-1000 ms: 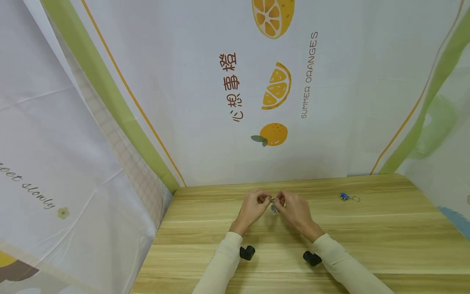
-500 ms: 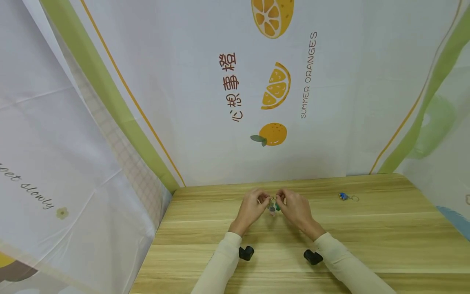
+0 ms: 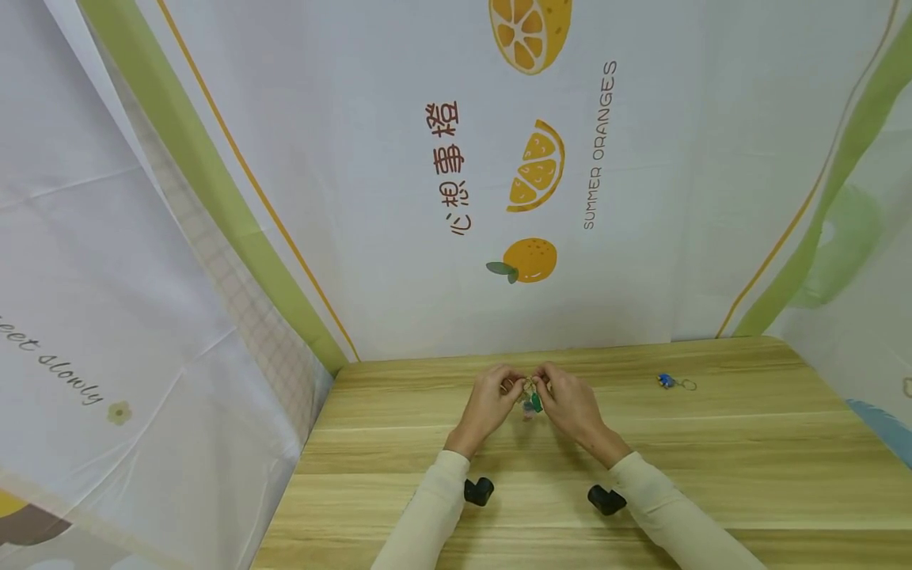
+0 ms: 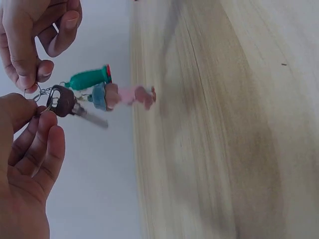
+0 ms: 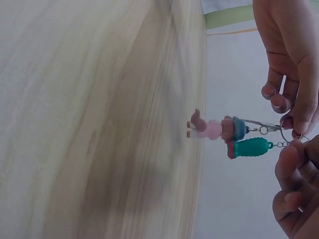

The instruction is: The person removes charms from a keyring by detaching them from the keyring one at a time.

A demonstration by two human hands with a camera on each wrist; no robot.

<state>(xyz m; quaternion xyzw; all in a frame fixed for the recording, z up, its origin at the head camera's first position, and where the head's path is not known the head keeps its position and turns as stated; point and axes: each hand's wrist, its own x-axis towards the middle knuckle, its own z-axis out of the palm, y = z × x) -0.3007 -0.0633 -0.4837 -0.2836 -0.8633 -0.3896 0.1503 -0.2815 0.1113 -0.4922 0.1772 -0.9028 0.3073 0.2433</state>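
Note:
My left hand (image 3: 492, 396) pinches a key ring (image 4: 50, 105) between thumb and fingertips. From it hang a dark-headed key (image 4: 64, 102) and a small figurine (image 4: 119, 95) with a blue top and pink body. Right beside it, my right hand (image 3: 571, 402) pinches a thin metal ring (image 4: 32, 88), its chain leading to a green bottle-shaped charm (image 5: 251, 147) with a red edge. Both rings meet at the fingertips, and fingers partly hide where they overlap. The whole bunch dangles above the wooden table (image 3: 527, 491).
A blue keychain (image 3: 666, 381) with its own ring lies toward the back right of the table. White cloth printed with oranges (image 3: 530, 261) hangs behind the table edge. Each wrist carries a black camera (image 3: 479, 491).
Both hands stay close together in almost the same place. The green charm, earlier mostly hidden by the right hand, now shows hanging beside the figurine.

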